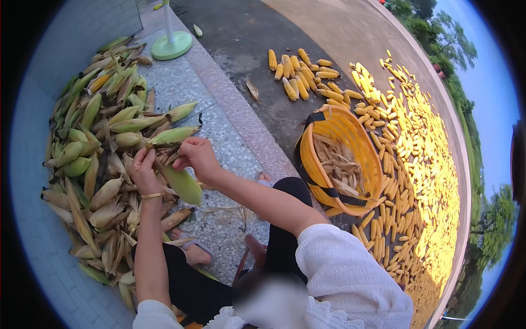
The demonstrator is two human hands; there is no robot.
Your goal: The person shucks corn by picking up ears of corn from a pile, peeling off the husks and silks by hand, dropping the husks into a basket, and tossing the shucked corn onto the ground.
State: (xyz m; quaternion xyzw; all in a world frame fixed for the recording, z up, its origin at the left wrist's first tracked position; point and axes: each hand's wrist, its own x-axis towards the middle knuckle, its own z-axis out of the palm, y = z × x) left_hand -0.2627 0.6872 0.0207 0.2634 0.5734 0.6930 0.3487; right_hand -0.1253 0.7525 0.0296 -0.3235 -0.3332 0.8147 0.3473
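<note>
An ear of corn (182, 185) in its green husk hangs tilted between my hands, its dark, dry tip uppermost. My left hand (145, 172), with a bracelet at the wrist, has its fingers closed on the husk at the ear's left side. On the other side, my right hand (198, 158) pinches the husk and dark silk near the tip. No kernels show on this ear. Just beyond and left of my hands lies a large heap of unhusked corn (129, 125), green and dry brown, piled against the wall.
A yellow basket (373, 159) holding dry husks stands to the right, below the step's edge. Husked yellow cobs (300, 74) lie around it and spread widely over the sunlit ground. A green round fan base (171, 46) stands at the back. My feet are on the speckled floor (224, 225).
</note>
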